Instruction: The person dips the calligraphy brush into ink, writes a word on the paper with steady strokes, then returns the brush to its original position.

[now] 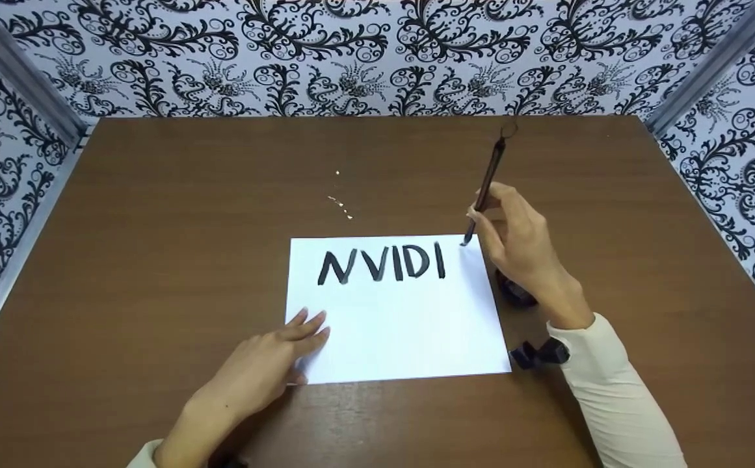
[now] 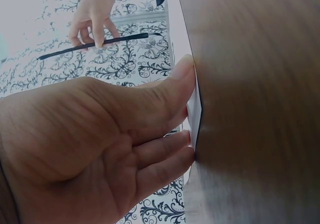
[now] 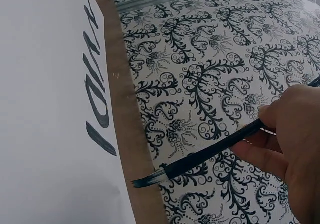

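Observation:
A white sheet of paper (image 1: 403,331) lies on the brown table, with the painted black letters NVIDI (image 1: 384,263) along its upper part. My right hand (image 1: 523,240) pinches a dark calligraphy brush (image 1: 490,170) between thumb and fingers. The brush stands nearly upright, its dark bristles right at the sheet's upper right corner, beside a small dark mark. My left hand (image 1: 273,364) rests on the sheet's lower left corner with fingers spread. In the left wrist view the thumb (image 2: 165,97) lies along the paper's edge.
A dark round object (image 1: 515,290) sits right of the sheet, partly hidden by my right hand. Several small pale specks (image 1: 341,204) lie on the table (image 1: 175,214) beyond the paper. Patterned black-and-white panels (image 1: 351,58) with grey metal posts (image 1: 702,65) border the table.

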A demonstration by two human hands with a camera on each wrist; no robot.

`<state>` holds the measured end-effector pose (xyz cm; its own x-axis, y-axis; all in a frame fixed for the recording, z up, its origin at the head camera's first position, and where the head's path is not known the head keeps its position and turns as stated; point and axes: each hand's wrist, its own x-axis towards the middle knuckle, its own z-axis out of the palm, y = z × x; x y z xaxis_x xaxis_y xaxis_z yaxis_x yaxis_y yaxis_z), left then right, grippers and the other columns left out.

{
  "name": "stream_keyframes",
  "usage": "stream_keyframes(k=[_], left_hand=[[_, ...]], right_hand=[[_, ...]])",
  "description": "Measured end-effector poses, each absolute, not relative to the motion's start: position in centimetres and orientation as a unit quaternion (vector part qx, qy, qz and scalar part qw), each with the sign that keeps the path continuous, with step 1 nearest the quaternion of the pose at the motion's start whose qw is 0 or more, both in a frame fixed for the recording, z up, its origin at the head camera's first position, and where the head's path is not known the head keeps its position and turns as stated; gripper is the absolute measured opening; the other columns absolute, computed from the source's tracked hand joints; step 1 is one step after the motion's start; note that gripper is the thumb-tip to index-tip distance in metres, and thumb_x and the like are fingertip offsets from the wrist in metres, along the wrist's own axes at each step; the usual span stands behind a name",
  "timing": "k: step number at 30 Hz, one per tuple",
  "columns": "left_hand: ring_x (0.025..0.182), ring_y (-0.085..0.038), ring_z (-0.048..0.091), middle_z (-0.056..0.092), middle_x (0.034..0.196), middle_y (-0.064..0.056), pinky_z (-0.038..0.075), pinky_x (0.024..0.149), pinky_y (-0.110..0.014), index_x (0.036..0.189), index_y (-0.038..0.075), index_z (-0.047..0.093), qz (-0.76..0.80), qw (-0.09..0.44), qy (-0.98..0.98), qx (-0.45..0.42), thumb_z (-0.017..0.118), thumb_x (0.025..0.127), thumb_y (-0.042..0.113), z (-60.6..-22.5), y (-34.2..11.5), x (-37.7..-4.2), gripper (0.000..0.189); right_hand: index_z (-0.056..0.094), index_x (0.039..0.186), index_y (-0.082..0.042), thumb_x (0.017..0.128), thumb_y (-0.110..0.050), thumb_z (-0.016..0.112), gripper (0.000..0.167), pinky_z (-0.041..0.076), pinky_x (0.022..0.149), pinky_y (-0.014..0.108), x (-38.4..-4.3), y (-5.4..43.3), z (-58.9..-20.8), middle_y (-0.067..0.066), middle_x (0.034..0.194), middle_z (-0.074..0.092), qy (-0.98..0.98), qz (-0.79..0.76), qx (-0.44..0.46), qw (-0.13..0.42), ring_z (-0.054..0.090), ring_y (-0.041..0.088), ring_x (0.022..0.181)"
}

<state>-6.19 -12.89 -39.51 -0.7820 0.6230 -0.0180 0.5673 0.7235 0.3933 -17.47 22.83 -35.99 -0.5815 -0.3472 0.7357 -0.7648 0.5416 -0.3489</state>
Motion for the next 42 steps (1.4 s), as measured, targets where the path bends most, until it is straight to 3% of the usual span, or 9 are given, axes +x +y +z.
stream_keyframes(k=[21,29,42], left_hand=[[0.133,-0.029,0.039,0.041,0.146,-0.006,0.053,0.078,-0.046,0.135,0.007,0.054,0.183,0.089,0.928,0.31,0.077,0.076,0.008,-39.4,-12.7,-6.4,0.063],[0.133,-0.031,0.039,0.04,0.147,-0.007,0.052,0.082,-0.048,0.135,0.007,0.054,0.186,0.092,0.927,0.312,0.077,0.077,0.008,-39.4,-12.7,-6.4,0.062],[0.133,-0.03,0.039,0.041,0.146,-0.006,0.054,0.076,-0.046,0.134,0.007,0.055,0.192,0.09,0.927,0.309,0.077,0.076,0.01,-39.5,-12.9,-6.2,0.062]], right_hand=[[0.05,0.117,0.003,0.09,0.007,0.058,0.028,0.051,0.074,0.015,-18.0,22.7,-37.1,0.015,0.093,0.058,-0.82,0.313,0.374,0.3,0.066,0.024,0.087],[0.05,0.117,0.003,0.085,0.014,0.061,0.035,0.052,0.075,0.017,-17.9,22.5,-37.0,0.015,0.093,0.059,-0.821,0.311,0.378,0.293,0.067,0.023,0.086],[0.051,0.117,0.004,0.085,0.014,0.061,0.035,0.051,0.074,0.016,-17.7,22.4,-37.0,0.013,0.094,0.06,-0.824,0.33,0.372,0.271,0.067,0.022,0.084]])
